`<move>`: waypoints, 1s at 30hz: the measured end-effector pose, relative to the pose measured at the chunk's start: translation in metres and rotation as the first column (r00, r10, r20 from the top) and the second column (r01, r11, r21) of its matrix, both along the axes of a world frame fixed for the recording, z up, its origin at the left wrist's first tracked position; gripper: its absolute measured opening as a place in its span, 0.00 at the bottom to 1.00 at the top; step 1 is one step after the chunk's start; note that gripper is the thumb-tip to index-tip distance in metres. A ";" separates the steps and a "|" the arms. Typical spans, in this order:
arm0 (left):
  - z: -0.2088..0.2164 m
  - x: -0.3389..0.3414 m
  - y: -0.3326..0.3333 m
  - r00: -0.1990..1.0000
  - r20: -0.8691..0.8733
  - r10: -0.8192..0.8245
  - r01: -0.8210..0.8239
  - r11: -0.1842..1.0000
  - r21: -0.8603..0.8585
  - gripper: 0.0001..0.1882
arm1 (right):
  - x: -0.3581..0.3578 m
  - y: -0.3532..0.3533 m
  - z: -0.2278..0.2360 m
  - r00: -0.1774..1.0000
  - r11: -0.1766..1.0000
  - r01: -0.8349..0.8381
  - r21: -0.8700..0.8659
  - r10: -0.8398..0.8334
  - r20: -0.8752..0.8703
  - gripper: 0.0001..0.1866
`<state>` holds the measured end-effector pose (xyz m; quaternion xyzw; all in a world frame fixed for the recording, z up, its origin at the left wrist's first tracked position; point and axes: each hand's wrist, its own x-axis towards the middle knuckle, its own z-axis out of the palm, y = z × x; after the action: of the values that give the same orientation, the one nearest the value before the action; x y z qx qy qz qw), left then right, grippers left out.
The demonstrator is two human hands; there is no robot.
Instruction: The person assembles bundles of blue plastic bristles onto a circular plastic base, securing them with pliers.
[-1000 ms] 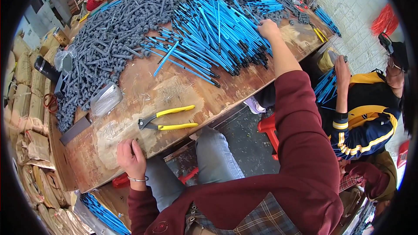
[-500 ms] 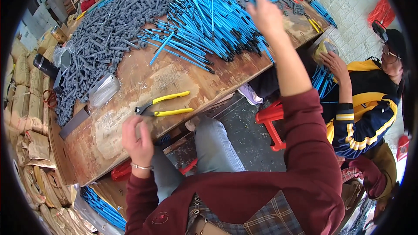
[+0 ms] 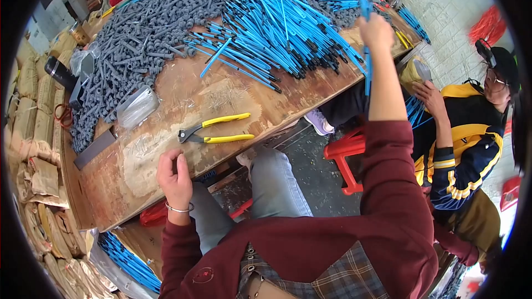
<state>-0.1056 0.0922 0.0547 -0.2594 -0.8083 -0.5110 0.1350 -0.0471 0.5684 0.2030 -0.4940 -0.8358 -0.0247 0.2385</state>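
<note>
Within right hand [image 3: 378, 34], blue rods [image 3: 364, 4]

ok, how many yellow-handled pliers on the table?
2 visible: the near pliers lie spread above the person's knees; the far pliers are at the right end, partly hidden. A yellow strip far left is unclear; more may be hidden.

Slim blue rods [image 3: 364, 1], gripped mid-length, point forward beside a loose pile of black-tipped rods [image 3: 277, 30].
</note>
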 end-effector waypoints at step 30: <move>0.011 -0.017 -0.012 0.995 -0.100 0.016 -0.005 0.995 0.104 0.06 | -0.186 -0.188 -0.123 0.758 0.773 -0.614 -0.161 0.634 0.152 0.12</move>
<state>-0.1221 0.0806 0.0656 -0.2733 -0.7744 -0.5376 0.1916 -0.2326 0.3808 0.0804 -0.1936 -0.9720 0.0496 0.1234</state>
